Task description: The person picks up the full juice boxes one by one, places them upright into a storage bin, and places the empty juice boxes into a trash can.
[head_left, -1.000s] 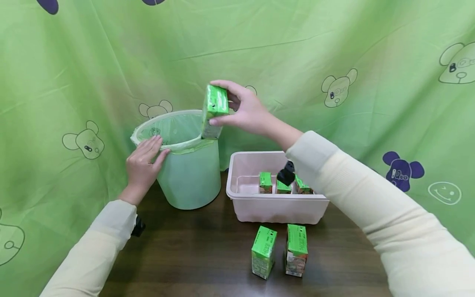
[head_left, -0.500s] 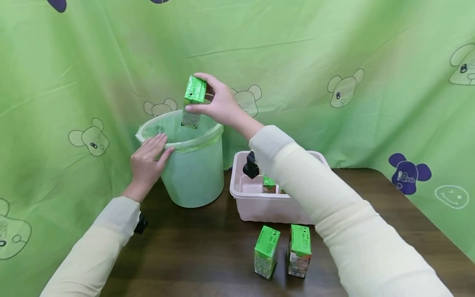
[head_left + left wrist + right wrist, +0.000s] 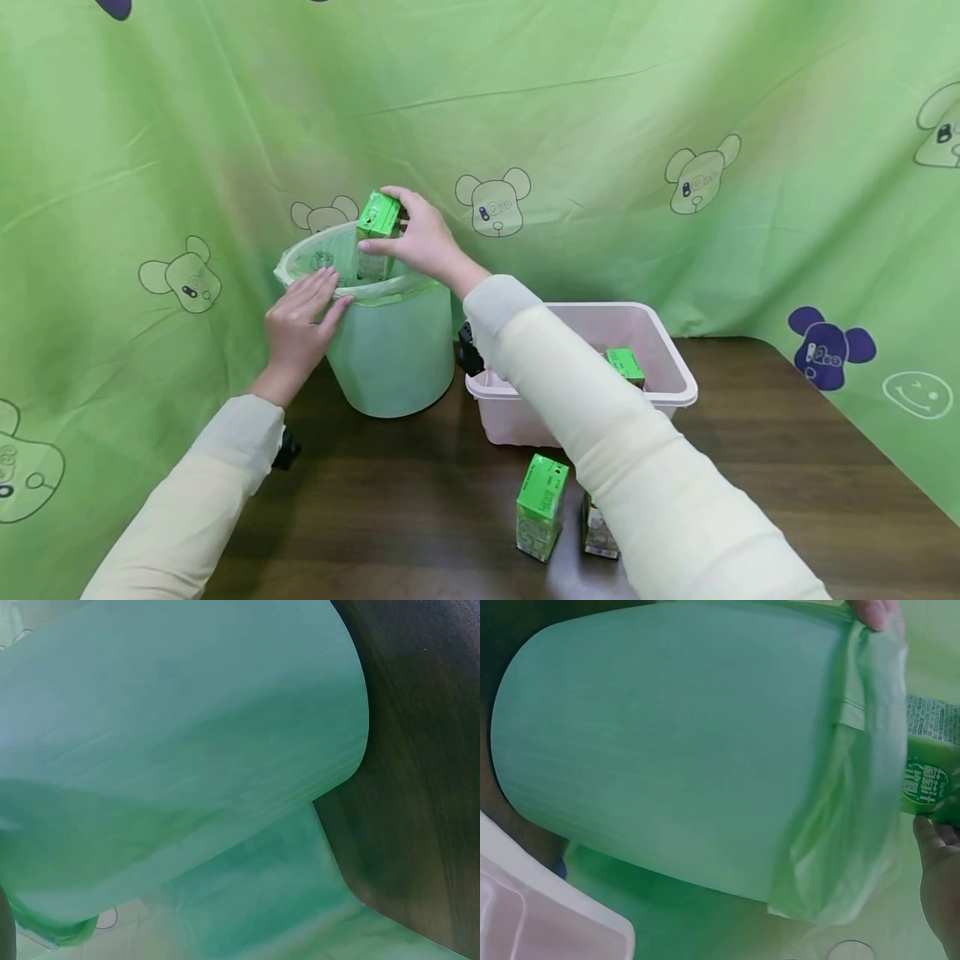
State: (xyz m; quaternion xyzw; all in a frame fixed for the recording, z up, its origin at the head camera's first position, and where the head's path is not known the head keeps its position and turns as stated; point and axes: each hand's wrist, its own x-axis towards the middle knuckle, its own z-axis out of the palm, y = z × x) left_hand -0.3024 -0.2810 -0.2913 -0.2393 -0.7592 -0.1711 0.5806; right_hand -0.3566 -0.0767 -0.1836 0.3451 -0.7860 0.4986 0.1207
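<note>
My right hand [image 3: 427, 246] pinches a green juice carton [image 3: 378, 215] between thumb and fingers. The carton hangs upright over the mouth of a pale green trash bin [image 3: 393, 358], its lower end below the far rim level in the head view. A thin green bag [image 3: 832, 855] lines the bin and folds over its rim. My left hand [image 3: 300, 321] rests on the near-left rim with straight fingers, thumb spread along the outer side. The right wrist view shows the carton [image 3: 930, 769] just past the rim. The left wrist view holds mostly the bin's wall [image 3: 180, 712].
A pale pink tub [image 3: 678, 383] stands right of the bin, with a green carton [image 3: 624, 365] visible inside; my right sleeve covers part of it. Two more cartons stand in front on the dark wooden table [image 3: 360, 517], one [image 3: 542, 508] fully seen, another [image 3: 600, 533] partly behind the sleeve.
My right hand has carried the carton left from the bin's right rim to over its opening, then lowered it. The left hand has stayed on the rim.
</note>
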